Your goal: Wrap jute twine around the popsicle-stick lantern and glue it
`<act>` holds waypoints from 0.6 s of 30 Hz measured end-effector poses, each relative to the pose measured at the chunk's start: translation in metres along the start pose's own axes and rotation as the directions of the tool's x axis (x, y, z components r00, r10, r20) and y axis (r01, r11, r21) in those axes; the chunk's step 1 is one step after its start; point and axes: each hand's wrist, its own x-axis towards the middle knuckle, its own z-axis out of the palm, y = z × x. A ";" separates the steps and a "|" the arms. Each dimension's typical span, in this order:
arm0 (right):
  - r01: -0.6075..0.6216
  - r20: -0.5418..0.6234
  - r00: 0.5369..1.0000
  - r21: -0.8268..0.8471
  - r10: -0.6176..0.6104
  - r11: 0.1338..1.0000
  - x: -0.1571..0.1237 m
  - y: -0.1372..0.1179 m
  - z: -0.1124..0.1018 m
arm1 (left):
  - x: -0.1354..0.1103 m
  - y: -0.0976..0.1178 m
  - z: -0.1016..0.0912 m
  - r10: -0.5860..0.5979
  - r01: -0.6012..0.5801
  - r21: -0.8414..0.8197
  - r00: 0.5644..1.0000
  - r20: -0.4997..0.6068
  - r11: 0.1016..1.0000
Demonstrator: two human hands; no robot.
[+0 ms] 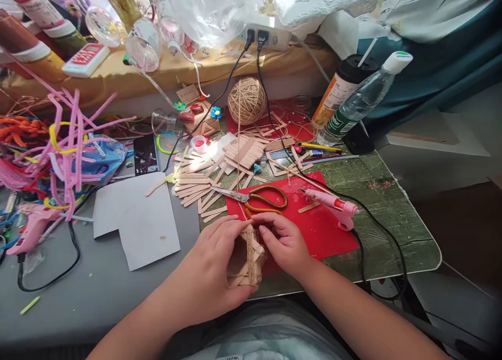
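My left hand is wrapped round a small craft-stick frame with jute twine wound along its edge. At the frame's top, my right hand pinches near the twine, its fingertips close to those of the left. A strand of jute twine runs up from the fingers to a twine ball at the back. Just beyond my hands, scissors with brown handles lie partly on a red sheet. To the right on that sheet rests a pink glue gun.
Loose craft sticks are spread past the scissors. A grey-white card lies left, near pink pipe cleaners and a second glue gun. A water bottle and a cup stand back right. Black cords cross the table.
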 end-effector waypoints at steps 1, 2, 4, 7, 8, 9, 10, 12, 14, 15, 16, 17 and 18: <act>-0.003 0.005 1.000 0.008 0.003 1.000 0.000 0.000 0.001 | 0.000 0.000 0.002 0.005 -0.005 0.023 1.000 -0.008 1.000; -0.012 0.013 1.000 0.024 0.011 1.000 0.001 0.000 0.001 | 0.000 -0.001 0.003 0.006 -0.006 0.038 1.000 -0.012 0.999; -0.030 0.036 0.999 0.067 0.027 0.997 0.002 0.001 0.002 | 0.000 -0.003 0.006 0.012 -0.011 0.059 1.000 -0.018 0.998; -0.057 0.067 0.997 0.145 0.048 0.988 0.003 0.002 0.002 | 0.000 -0.004 0.007 0.035 -0.032 0.090 0.999 -0.025 0.995; -0.064 0.072 0.996 0.163 0.053 0.985 0.003 0.002 0.002 | 0.000 -0.005 0.008 0.040 -0.037 0.100 0.999 -0.028 0.994; -0.070 0.072 0.996 0.172 0.058 0.983 0.003 0.003 0.002 | 0.000 -0.005 0.008 0.044 -0.040 0.106 0.999 -0.031 0.994; -0.072 0.070 0.996 0.169 0.061 0.983 0.003 0.004 0.002 | 0.000 -0.006 0.008 0.046 -0.042 0.110 0.998 -0.035 0.993; -0.067 0.067 0.996 0.136 0.058 0.988 0.004 0.005 0.002 | 0.000 -0.007 0.009 0.050 -0.045 0.113 0.998 -0.040 0.993; -0.054 0.066 0.997 0.099 0.047 0.994 0.005 0.005 0.001 | 0.001 -0.008 0.009 0.053 -0.048 0.120 0.998 -0.040 0.992; -0.047 0.065 0.997 0.086 0.041 0.995 0.005 0.006 0.001 | 0.002 -0.009 0.009 0.052 -0.047 0.127 0.998 -0.039 0.991; -0.042 0.062 0.997 0.079 0.037 0.996 0.005 0.006 0.001 | 0.002 -0.009 0.010 0.050 -0.044 0.134 0.998 -0.036 0.990; -0.040 0.059 0.998 0.078 0.035 0.996 0.005 0.005 0.000 | 0.003 -0.009 0.010 0.047 -0.042 0.144 0.998 -0.032 0.989; -0.040 0.057 0.998 0.082 0.036 0.996 0.005 0.005 0.000 | 0.003 -0.009 0.010 0.044 -0.040 0.155 0.999 -0.027 0.987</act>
